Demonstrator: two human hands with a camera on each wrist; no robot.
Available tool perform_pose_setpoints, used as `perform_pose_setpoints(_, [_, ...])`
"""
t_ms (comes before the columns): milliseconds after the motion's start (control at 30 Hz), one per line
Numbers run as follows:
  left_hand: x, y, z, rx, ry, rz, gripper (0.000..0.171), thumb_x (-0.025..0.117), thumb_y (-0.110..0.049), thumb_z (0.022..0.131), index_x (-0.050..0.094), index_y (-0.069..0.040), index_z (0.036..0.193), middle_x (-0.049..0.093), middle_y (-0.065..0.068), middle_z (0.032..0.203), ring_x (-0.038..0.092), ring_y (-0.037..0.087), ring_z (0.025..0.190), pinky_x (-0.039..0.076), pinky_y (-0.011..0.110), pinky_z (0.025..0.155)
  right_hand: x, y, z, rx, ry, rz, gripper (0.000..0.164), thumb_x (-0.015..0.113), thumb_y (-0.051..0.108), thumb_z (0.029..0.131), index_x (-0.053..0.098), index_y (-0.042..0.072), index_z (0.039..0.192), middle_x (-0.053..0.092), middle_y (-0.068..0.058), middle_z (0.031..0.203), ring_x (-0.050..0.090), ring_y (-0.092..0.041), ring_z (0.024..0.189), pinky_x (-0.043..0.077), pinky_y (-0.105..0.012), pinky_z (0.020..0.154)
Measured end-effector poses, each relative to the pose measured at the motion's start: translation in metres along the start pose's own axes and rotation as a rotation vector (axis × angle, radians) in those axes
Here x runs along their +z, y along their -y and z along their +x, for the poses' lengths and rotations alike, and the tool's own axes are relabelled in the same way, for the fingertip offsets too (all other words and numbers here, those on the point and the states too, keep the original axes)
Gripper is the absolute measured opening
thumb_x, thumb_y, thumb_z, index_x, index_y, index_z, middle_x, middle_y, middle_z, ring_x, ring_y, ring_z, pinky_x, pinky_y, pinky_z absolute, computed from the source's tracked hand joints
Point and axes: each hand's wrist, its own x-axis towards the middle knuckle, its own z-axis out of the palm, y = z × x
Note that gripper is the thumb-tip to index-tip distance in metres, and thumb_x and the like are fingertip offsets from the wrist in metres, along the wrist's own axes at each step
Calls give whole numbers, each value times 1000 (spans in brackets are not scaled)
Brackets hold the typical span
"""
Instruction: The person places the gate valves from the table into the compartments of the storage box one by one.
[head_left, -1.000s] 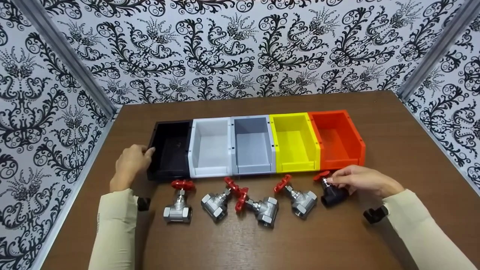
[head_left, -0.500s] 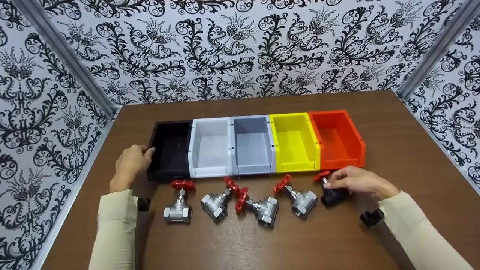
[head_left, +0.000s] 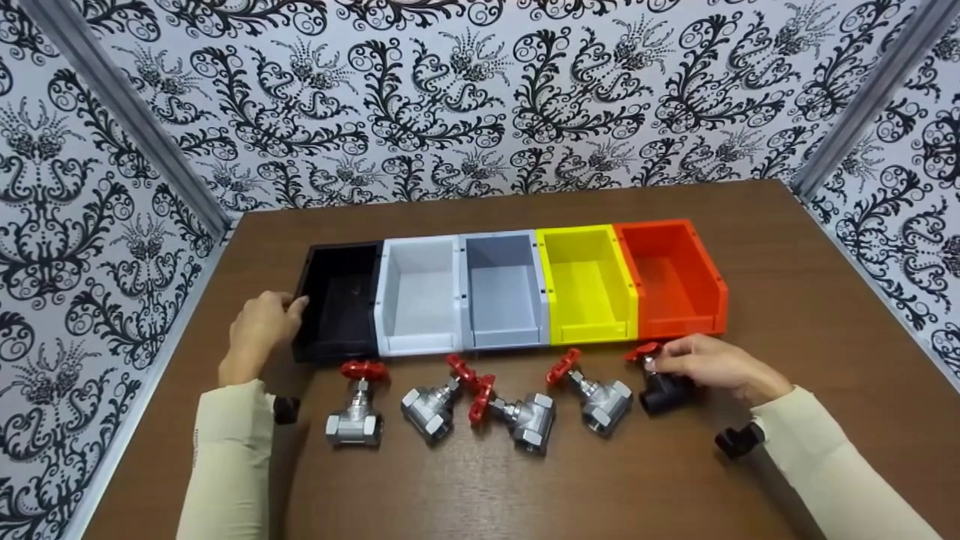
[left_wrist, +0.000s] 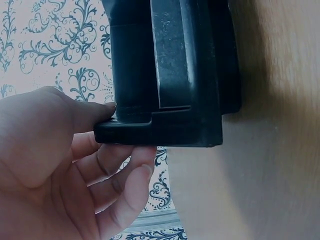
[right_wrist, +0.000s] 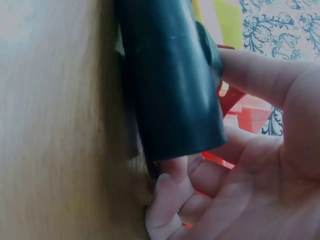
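Observation:
My left hand pinches the left wall of the black bin at the left end of the row. In the left wrist view the thumb lies over the bin's rim and the fingers are against its outer side. At the right, my right hand holds a black-bodied valve with a red handle, in front of the orange-red bin. The right wrist view shows the valve's black pipe body close to the table, thumb on one side and curled fingers on the other.
White, grey and yellow bins stand side by side between the black and orange-red ones. Several silver valves with red handwheels lie in front, including an upright-stemmed one and a tilted one. Patterned walls enclose the brown table.
The right hand and wrist have shifted slightly left and down around the black valve. The left hand has stayed on the black bin. The head view has moved slightly.

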Motion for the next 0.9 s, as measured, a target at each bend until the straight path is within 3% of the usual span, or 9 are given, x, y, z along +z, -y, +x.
perform_pose_setpoints(267, [-1,-1,-1,-11,9,3,51,43,-38,104,58,1,133,54,35,131,53,54,117,43,66,90,-1,2,-4,29,-61,20,29,62,33,97,67,4,95,51,-3,85,46,-20,85,33,-33,74])
perform_pose_setpoints(700, [0,-1,-2,0,-12,-8,48,45,-38,103,62,-1,129,57,35,128,55,54,115,44,65,87,1,10,-7,27,-113,44,31,64,36,96,62,6,90,49,-5,84,46,-23,86,36,-34,74])
perform_pose_setpoints(900, [-1,-1,-1,-14,12,9,51,42,-39,104,58,0,133,54,36,131,52,55,117,43,66,89,1,16,-7,16,-127,46,29,62,34,97,62,5,92,45,-3,83,43,-21,86,33,-33,71])
